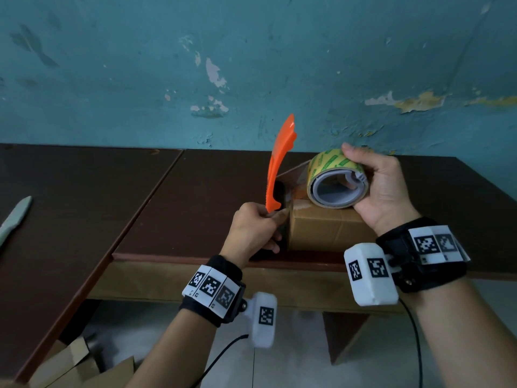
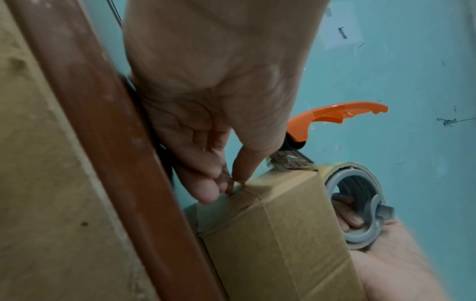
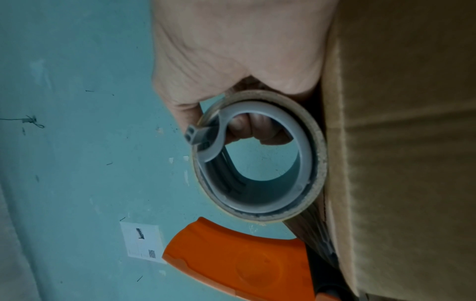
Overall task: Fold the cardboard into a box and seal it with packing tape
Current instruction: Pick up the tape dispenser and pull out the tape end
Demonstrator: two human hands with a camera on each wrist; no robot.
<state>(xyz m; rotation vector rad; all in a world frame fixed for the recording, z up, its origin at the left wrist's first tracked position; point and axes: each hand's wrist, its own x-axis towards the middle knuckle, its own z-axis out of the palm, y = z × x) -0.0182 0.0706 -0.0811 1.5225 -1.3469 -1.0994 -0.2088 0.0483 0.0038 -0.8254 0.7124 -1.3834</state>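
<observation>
Box (image 1: 330, 228) sits folded at the near table edge (image 1: 195, 257), w/ tape stretched from its left end up to the roll. Right hand (image 1: 383, 189) grips the tape roll (image 1: 335, 180) on the box top, fingers curled thru the core. Left hand (image 1: 251, 233) pinches the tape end at the box corner, beside the orange cutter (image 1: 279, 163). Best keep the strip taut and centred on the seam, pressing it down firmly before cutting.

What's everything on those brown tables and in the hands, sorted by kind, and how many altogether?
Cardboard box: 1
Tape roll: 1
Orange tape cutter: 1
Grey knife-like object at the left edge: 1
Total: 4
The right hand holds the roll; the left hand pinches at the box's corner.
</observation>
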